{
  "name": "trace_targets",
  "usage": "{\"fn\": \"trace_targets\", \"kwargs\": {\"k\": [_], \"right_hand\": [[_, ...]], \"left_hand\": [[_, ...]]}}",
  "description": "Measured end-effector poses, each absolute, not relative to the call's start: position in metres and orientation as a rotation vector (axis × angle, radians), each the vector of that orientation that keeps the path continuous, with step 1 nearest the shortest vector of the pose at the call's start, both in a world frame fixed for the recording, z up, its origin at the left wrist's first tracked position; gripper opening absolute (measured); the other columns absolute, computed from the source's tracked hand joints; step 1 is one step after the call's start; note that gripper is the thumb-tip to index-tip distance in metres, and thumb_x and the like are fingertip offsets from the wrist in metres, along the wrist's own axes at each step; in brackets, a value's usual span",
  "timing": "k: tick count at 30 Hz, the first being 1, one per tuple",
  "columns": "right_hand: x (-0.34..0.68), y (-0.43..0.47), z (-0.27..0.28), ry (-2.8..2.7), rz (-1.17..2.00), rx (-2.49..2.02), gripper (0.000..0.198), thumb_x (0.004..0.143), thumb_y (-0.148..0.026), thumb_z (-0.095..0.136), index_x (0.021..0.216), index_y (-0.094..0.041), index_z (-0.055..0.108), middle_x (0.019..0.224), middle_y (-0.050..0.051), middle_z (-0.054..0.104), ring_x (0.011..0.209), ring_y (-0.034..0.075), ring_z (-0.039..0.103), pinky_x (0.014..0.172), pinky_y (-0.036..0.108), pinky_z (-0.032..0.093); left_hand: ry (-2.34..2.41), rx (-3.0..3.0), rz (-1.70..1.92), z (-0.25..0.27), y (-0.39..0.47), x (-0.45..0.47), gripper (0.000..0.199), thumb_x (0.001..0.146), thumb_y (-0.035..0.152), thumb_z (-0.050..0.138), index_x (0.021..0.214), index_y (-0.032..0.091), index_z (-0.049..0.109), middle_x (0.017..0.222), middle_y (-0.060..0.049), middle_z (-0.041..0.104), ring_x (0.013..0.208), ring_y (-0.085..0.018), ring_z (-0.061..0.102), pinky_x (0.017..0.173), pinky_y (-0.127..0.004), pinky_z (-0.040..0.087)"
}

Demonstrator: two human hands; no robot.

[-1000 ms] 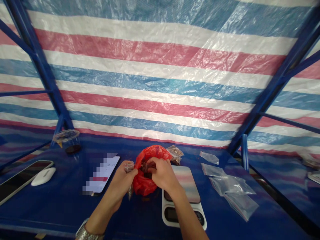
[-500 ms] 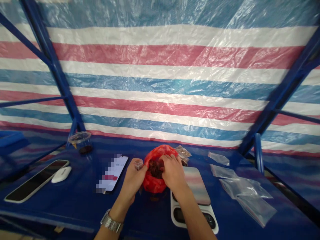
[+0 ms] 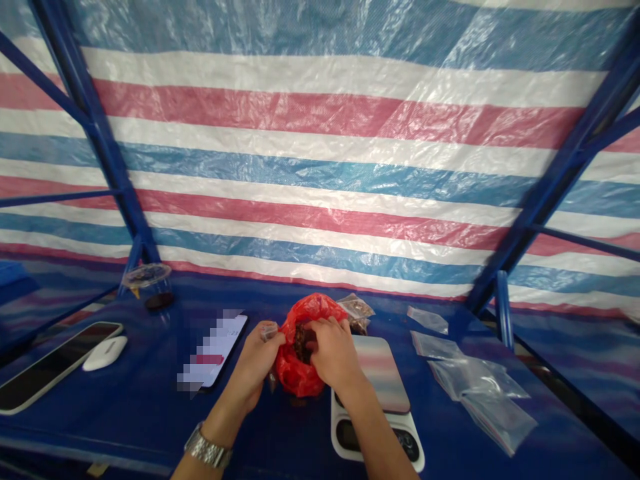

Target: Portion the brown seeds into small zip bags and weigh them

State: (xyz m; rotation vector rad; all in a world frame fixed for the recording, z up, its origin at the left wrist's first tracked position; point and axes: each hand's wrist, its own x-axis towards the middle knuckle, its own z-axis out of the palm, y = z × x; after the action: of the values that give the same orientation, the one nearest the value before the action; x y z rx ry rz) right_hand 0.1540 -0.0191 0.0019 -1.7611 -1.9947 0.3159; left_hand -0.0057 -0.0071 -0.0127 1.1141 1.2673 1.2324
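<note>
A red plastic bag (image 3: pixel 300 380) stands with its mouth wide, and dark brown dried pieces (image 3: pixel 301 341) lie inside. At its left rim, my left hand (image 3: pixel 257 357) is closed on a small clear plastic bag (image 3: pixel 269 331), part of which hangs below the fingers. My right hand (image 3: pixel 334 350) reaches into the red bag from the right, its fingers curled on the brown pieces; the fingertips are partly hidden. Under my right forearm sits a white kitchen scale (image 3: pixel 383 377) with a shiny metal plate.
Small filled clear bags (image 3: pixel 356 307) lie behind the scale. Several flat zip bags (image 3: pixel 473 377) spread to the right. On the left are a lit phone (image 3: pixel 220 350), a dark phone (image 3: pixel 55 367), a white earbud case (image 3: pixel 105 353) and a clear cup (image 3: pixel 155 287) with dark liquid.
The view has shifted slightly, so everything sits further left. My right hand's fingers are more bent inside the red bag. My left hand keeps its hold on the clear bag.
</note>
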Motion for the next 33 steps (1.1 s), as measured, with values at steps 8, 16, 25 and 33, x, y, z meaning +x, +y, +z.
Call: {"fn": "trace_targets", "kwargs": {"k": [8,16,25,33], "right_hand": [[0.163,-0.013,-0.001,-1.834,0.533,-1.617,0.039,0.086,-0.008,0.063,0.116,-0.027,0.078,0.113,0.004,0.081,0.116,0.028,0.069,0.111,0.043,0.036],[0.163,-0.022,0.028,-1.799,0.631,-1.41,0.036,0.09,-0.009,0.062,0.117,-0.028,0.077,0.123,0.004,0.078,0.119,0.026,0.068,0.113,0.045,0.04],[0.145,-0.031,0.039,-1.971,0.293,-1.431,0.038,0.091,-0.008,0.067,0.121,-0.029,0.077,0.123,0.006,0.074,0.121,0.029,0.058,0.109,0.049,0.035],[0.144,-0.032,0.039,-1.973,0.264,-1.457,0.033,0.093,-0.01,0.068,0.12,-0.028,0.077,0.123,0.005,0.073,0.12,0.029,0.058,0.106,0.048,0.036]], "left_hand": [[1.304,1.528,1.317,-0.018,0.001,-0.018,0.027,0.081,0.047,0.067,0.086,0.022,0.058,0.075,0.004,0.056,0.071,-0.017,0.056,0.069,-0.03,0.047],[1.323,1.764,1.22,-0.017,-0.006,-0.013,0.018,0.091,0.04,0.061,0.094,0.023,0.063,0.085,-0.001,0.066,0.079,-0.02,0.063,0.073,-0.031,0.049],[1.461,1.897,1.126,-0.018,-0.007,-0.009,0.014,0.093,0.034,0.058,0.097,0.023,0.066,0.095,-0.007,0.072,0.091,-0.027,0.066,0.079,-0.036,0.046],[1.469,1.862,1.126,-0.019,-0.006,-0.011,0.012,0.094,0.035,0.057,0.093,0.024,0.059,0.087,-0.002,0.068,0.084,-0.024,0.064,0.074,-0.033,0.043]]}}
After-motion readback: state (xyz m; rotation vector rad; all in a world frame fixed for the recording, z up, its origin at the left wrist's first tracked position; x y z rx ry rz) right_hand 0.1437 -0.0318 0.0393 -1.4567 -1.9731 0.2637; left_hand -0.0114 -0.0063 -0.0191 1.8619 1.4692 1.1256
